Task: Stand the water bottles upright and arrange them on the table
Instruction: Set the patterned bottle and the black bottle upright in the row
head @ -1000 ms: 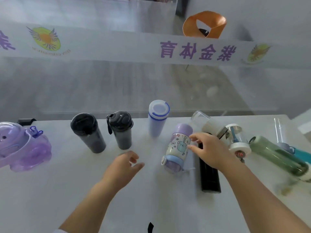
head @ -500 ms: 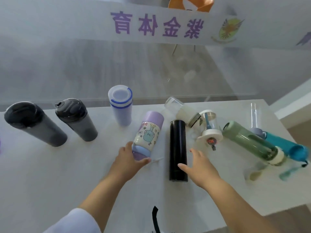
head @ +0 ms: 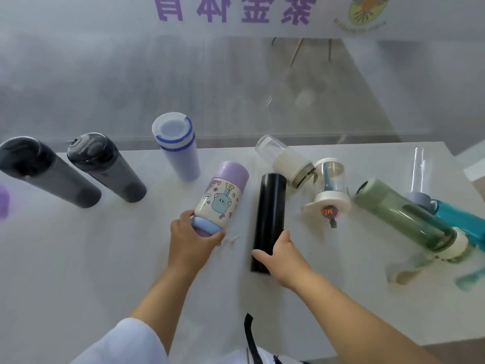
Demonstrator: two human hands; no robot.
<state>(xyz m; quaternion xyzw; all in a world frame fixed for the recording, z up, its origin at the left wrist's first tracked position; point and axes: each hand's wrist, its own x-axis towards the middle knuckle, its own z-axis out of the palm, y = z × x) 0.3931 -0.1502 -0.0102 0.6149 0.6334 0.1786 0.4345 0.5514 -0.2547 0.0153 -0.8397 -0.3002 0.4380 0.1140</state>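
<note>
A: What is the white counter (head: 78, 258) carrying?

B: Water bottles, mostly toward its far edge. The biggest, a green bottle (head: 401, 219), is lying on its side near the right edge. A teal bottle (head: 456, 219) is lying just beside it, closer to that edge.

A: And on the left?

B: Two dark tumblers are standing upright near the far edge. The black tumbler (head: 47, 174) is nearest the left edge, and the grey tumbler (head: 105, 169) is standing just beside it.

A: What is the right hand doing?

B: The right hand (head: 280, 253) is gripping the black flask (head: 269, 214), which is lying mid-counter and pointing at the far edge. Its fingers (head: 286, 236) are curling round the near end, with the thumb on the opposite side.

A: And the left hand?

B: The left hand (head: 191, 237) is holding the cartoon bottle (head: 223, 198) by its blue cap end, fingers wrapping round it. The bottle is lying just left of the flask, lilac end toward the far edge. I cannot tell whether it is touching the counter.

A: Anything behind it?

B: A pale bottle with blue rings (head: 178, 151) is standing upright at the far edge.

A: And the smaller ones?

B: A clear bottle with a white sleeve (head: 286, 161) is lying beside the flask's far end. A small clear bottle with a white lid (head: 328, 185) is sitting just right of it.
</note>
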